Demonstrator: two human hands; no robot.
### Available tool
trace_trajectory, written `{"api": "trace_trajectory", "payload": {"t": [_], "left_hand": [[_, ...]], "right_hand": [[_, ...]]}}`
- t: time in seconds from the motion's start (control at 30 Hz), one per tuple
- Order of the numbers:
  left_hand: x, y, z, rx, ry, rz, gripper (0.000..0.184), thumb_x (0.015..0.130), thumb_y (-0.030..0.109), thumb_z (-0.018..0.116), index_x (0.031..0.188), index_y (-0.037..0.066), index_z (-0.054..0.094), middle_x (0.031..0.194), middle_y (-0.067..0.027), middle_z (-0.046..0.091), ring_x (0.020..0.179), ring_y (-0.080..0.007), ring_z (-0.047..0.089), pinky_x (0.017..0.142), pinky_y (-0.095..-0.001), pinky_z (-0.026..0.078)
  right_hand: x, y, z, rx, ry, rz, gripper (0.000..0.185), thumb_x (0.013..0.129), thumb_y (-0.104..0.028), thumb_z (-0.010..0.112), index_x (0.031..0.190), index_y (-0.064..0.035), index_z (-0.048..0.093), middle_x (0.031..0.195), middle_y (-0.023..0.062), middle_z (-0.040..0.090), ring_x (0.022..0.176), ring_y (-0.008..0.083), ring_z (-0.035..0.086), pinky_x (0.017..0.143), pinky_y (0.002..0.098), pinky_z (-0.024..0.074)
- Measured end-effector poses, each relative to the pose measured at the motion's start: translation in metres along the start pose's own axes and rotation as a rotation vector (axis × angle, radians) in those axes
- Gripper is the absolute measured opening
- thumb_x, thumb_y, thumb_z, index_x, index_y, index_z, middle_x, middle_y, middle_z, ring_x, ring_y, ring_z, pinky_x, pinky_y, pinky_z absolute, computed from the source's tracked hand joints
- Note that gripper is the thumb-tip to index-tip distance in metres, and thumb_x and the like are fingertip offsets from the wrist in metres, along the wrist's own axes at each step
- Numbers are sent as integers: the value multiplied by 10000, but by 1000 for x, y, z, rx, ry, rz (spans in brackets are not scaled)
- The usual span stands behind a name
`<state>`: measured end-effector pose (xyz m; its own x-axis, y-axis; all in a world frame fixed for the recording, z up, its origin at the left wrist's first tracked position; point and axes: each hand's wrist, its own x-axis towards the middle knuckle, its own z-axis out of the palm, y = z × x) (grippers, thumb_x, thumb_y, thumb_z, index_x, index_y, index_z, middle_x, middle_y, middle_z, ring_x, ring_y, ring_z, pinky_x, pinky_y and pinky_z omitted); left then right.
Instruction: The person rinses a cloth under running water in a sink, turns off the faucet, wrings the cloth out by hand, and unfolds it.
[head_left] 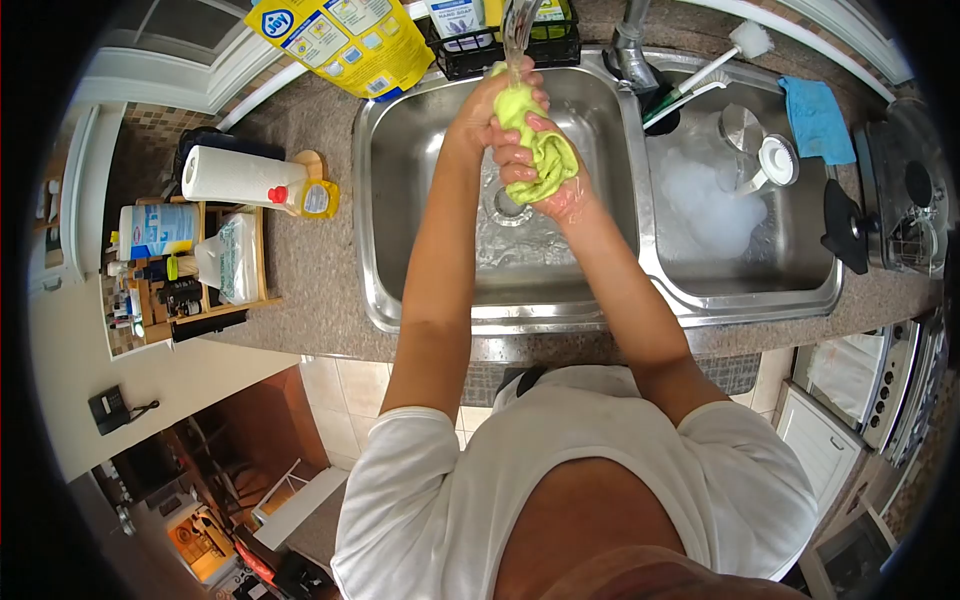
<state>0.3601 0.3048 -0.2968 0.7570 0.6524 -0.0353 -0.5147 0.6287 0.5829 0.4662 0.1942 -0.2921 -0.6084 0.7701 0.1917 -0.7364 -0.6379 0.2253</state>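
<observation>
Yellow-green cloth (550, 168) is bunched over the left basin (402, 170), under running water (517, 38). On my feed, both arms reach forward, wrists close together; my right grip (570, 196) and left grip (478, 118) are curled firmly around it. White suds (712, 212) lie in the right basin (795, 238). Beyond, a black caddy (468, 62) holds hand soap (460, 24).

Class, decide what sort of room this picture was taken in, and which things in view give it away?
Most likely a home kitchen: a double-basin metal sink set into a counter, a paper towel roll on the left, and what looks like a stove at the right.
</observation>
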Motion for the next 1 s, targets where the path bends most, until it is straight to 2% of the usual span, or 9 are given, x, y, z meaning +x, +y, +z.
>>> {"api": "trace_trajectory", "payload": {"t": [0.1, 0.13, 0.33, 0.43, 0.53, 0.63, 0.77, 0.83, 1.0], "left_hand": [[1, 2, 22, 347, 240, -15, 166, 856, 168, 611, 959, 91, 507, 804, -29, 508, 664, -143, 555, 636, -301, 518], [1, 1, 30, 392, 269, -12, 157, 843, 120, 598, 975, 92, 518, 752, -23, 501, 623, -135, 553, 596, -284, 509], [10, -12, 33, 1162, 401, 69, 77, 790, 70, 554, 859, 52, 581, 734, -27, 557, 576, -113, 555, 521, -257, 473], [12, -24, 31, 1207, 569, 217, 88, 818, 105, 554, 876, 65, 608, 733, -18, 574, 528, -91, 539, 493, -232, 442], [8, -21, 27, 1123, 600, 342, 109, 816, 96, 555, 886, 59, 630, 679, -17, 569, 509, -93, 532, 470, -230, 426], [6, -12, 50, 1095, 654, 369, 136, 822, 86, 545, 907, 42, 642, 655, -21, 568, 505, -93, 529, 467, -231, 418], [10, -11, 45, 1031, 585, 501, 103, 802, 139, 642, 855, 63, 685, 659, -30, 619, 566, -95, 589, 515, -248, 450], [13, -21, 48, 1219, 471, 683, 115, 794, 164, 665, 842, 62, 686, 689, -39, 633, 608, -116, 600, 548, -260, 463], [0, -33, 65, 1536, 211, 823, 97, 739, 153, 720, 806, 85, 699, 762, -44, 643, 652, -199, 602, 593, -293, 476]], "right_hand": [[-3, -12, -8, -475, 266, -27, 290, 810, -208, 630, 975, 0, 513, 781, 73, 549, 589, 135, 520, 470, 251, 406], [-3, -11, -8, -660, 507, -108, 242, 783, -190, 657, 921, -24, 547, 714, 68, 565, 560, 146, 538, 471, 261, 430], [13, -23, -55, -1329, 629, -405, 311, 758, -166, 638, 1018, -41, 521, 758, 48, 577, 581, 142, 555, 491, 263, 459], [17, -24, -63, -1404, 593, -523, 315, 775, -177, 621, 1038, -38, 518, 817, 41, 591, 672, 152, 586, 586, 280, 490], [7, -24, -42, -1227, 577, -294, 369, 810, -192, 606, 1129, -36, 506, 933, 67, 601, 825, 167, 607, 699, 308, 492], [-5, -25, -30, -1045, 503, -163, 570, 810, -410, 643, 1212, -41, 479, 1031, 122, 578, 901, 202, 578, 814, 354, 472], [-18, -21, -35, -526, 404, 100, 811, 778, -687, 476, 1312, -80, 407, 1162, 162, 540, 1057, 291, 550, 966, 500, 393], [-19, -18, -37, -436, 230, 273, 879, 757, -749, 389, 1337, -89, 385, 1187, 162, 536, 1099, 319, 537, 999, 553, 352], [-7, -17, -54, -497, 366, -31, 617, 872, -589, 427, 1250, -102, 456, 1170, 118, 558, 1078, 287, 561, 924, 487, 453]]}}
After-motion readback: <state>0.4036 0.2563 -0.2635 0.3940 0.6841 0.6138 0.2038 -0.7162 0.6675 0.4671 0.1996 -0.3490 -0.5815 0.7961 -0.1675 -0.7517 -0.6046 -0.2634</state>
